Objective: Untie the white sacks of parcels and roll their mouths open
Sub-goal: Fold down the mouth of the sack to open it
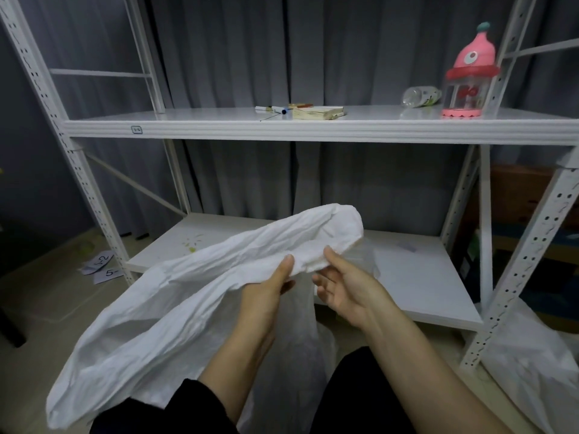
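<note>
Head: left hand [272, 291] grips crinkled, perhaps woven sack [188, 289].

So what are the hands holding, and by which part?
The white sack, by its rolled mouth rim: left hand and right hand pinch it side by side.

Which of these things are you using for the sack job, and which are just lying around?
Job: crumpled white sack, left hand and right hand at its rolled mouth; second white sack.
Lying about: pink cone-lidded toy jar, clear plastic bottle, marker pens, paper pad, paper floor labels.
</note>
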